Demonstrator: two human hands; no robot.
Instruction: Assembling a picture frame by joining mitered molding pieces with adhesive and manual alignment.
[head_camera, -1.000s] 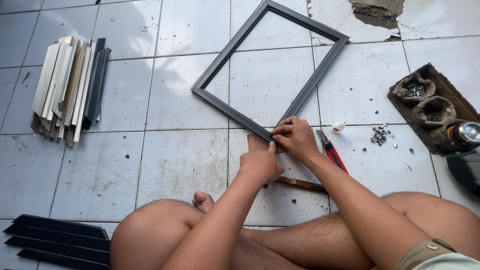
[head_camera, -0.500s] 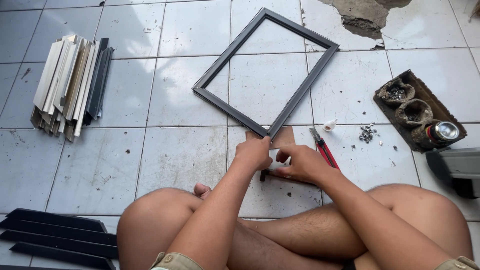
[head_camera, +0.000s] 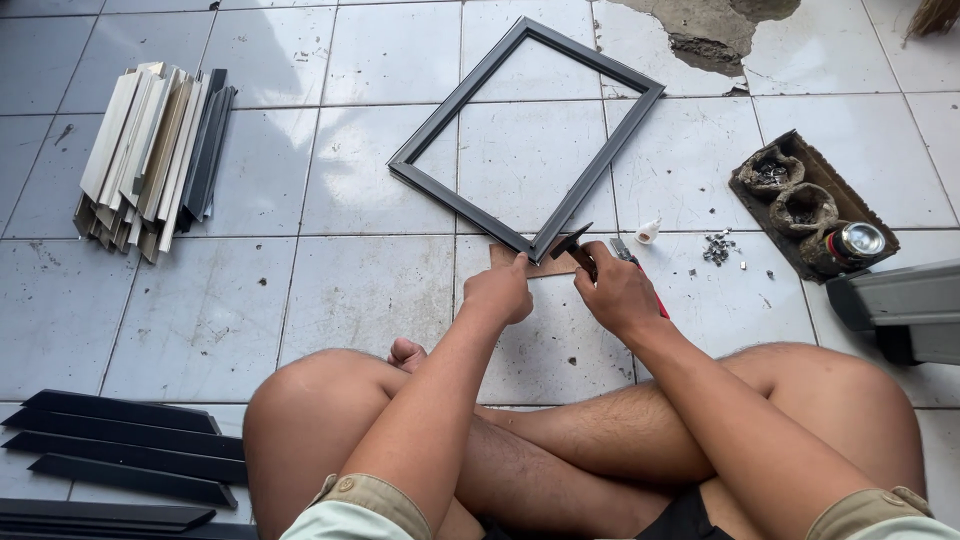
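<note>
Tiled floor (head_camera: 370, 300), seen from above, left to right. At far left, a bundle of pale and dark moulding strips (head_camera: 150, 155) lies stacked with its long axes running away from the person; nearer, at the lower left, dark mitre-cut lengths (head_camera: 120, 445) lie side by side, within reach of the seated person.

Centre: a dark rectangular frame (head_camera: 455, 205) lies flat on the tiles, turned diagonally, its long axis running from near left to far right. Its nearest corner points toward the person and rests on a small brown board (head_camera: 530, 265), which appears to serve as a backing under the joint.

The left hand (head_camera: 500, 292) is curled in a closed grip just at that corner, apparently steadying it. The right hand (head_camera: 618, 295) is wrapped in a closed grip around a small hammer (head_camera: 572, 243), head poised just above the corner.

Right: a small white bottle (head_camera: 648, 232), a scatter of small metal fasteners (head_camera: 720, 247), and a brown tray (head_camera: 805, 205) holding cup-like pockets and a can.
</note>
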